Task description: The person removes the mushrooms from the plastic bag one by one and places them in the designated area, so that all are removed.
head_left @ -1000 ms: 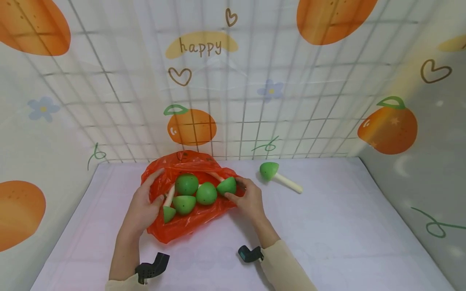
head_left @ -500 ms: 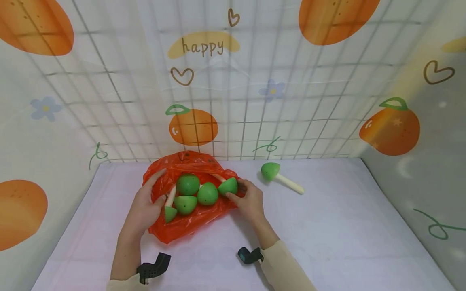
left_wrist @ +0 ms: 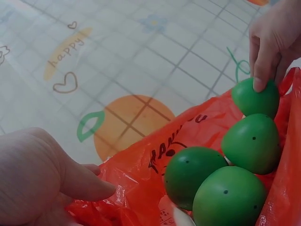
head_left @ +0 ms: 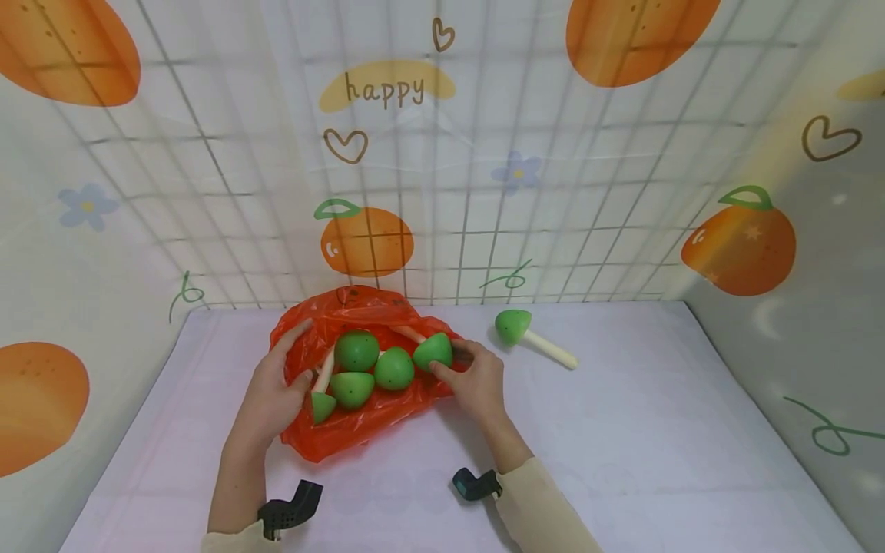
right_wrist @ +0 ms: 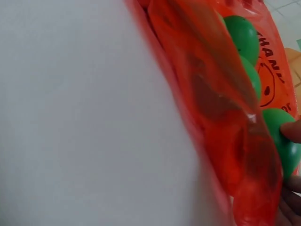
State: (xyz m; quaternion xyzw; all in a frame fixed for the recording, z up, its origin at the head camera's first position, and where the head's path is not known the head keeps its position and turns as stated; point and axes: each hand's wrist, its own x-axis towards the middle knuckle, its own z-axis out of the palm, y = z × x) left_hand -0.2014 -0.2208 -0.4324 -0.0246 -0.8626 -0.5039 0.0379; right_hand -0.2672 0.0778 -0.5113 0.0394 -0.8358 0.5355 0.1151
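A red plastic bag point(head_left: 332, 439) lies with its mouth spread at the left of the table. Inside are several mushroom-shaped toys with dotted green domes and pale stems, such as the green dome point(head_left: 356, 351) at the back. My left hand point(head_left: 270, 395) holds the bag's left side, its thumb on the plastic point(left_wrist: 120, 188). At the right end of the mouth, my right hand point(head_left: 478, 380) pinches a toy mushroom point(head_left: 430, 349) by its green dome, thumb on the near side. In the right wrist view, red plastic hides much of the contents.
Another toy mushroom point(head_left: 513, 328) lies on the white table point(head_left: 622, 430), right of the bag, its stem pointing to the near right. Behind the table rises a grid covered by a printed sheet point(head_left: 442, 192).
My right thumb has come further over the green dome, which has turned and lifted slightly. The left hand and the bag stay nearly as they were.
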